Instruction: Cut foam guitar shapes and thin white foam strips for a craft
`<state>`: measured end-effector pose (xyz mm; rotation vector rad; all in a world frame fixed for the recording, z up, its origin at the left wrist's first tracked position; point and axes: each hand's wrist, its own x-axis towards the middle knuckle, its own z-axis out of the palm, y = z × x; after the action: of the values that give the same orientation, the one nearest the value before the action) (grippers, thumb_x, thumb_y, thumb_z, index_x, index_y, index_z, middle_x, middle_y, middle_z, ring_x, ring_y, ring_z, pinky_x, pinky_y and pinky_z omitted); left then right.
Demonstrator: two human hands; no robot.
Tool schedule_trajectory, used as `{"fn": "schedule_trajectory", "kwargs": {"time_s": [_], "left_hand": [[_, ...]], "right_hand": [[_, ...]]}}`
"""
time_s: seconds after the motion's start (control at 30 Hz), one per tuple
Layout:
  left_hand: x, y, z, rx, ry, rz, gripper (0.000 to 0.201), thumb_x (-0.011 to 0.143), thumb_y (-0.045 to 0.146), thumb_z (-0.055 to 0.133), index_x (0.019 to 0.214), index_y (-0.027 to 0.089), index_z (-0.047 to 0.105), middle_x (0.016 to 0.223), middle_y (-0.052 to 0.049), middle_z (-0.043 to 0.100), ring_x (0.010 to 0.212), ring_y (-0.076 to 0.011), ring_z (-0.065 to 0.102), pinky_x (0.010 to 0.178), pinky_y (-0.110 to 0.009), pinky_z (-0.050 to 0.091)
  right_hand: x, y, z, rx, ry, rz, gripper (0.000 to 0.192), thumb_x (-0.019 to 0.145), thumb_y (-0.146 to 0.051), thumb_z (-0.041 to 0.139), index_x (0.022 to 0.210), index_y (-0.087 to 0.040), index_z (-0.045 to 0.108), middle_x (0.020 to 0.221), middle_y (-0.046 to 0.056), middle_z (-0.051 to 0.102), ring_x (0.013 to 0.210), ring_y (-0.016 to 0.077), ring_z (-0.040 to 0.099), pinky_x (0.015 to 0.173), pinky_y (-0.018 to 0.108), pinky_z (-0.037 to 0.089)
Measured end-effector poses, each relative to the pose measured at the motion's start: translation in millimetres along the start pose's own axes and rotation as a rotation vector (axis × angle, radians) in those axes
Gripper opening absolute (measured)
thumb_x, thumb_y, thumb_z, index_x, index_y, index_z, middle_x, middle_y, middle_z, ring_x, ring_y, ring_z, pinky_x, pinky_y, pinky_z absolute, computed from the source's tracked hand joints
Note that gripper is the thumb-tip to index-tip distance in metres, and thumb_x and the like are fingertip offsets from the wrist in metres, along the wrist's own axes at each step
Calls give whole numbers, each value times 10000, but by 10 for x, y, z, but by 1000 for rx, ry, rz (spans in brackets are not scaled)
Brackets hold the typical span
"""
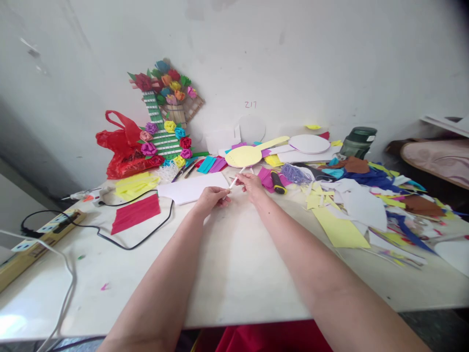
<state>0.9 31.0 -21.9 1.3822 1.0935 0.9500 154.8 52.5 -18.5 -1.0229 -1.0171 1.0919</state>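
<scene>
A thin white stick, perhaps rolled paper point(236, 179), slants between my two hands above the middle of the table. My left hand point(213, 199) is closed, its fingertips pinching at the lower end. From the other side my right hand point(252, 186) grips the stick near its middle, thumb and fingers pressed together. Just behind the hands lies a yellow paddle-shaped cutout point(245, 156) with a long handle. A white sheet or board point(194, 187) rests to the left, partly behind my left hand. Close to my right hand is a yellow-and-black cutter point(278, 182).
Paper scraps point(351, 195) heap up on the right, near a dark green bottle point(358, 142). Paper flowers on a green-and-white stand point(161, 127) and a red bag point(122, 151) stand back left. A black cord point(135, 248), glue gun point(86, 194) and power strip point(40, 244) occupy the left.
</scene>
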Motion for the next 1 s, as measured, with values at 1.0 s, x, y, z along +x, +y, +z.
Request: {"fn": "schedule_trajectory", "kwargs": {"time_s": [1.0], "left_hand": [[-5,40,50,229,51,54,437,713,543,555,681,115,637,502,-26,566,398,-78,441,403,-207,315]], "right_hand": [[63,81,-24,62,-121,-21,171,698,-318,611,693,-147,620,638,35,684,545,87,589,400,157,300]]}}
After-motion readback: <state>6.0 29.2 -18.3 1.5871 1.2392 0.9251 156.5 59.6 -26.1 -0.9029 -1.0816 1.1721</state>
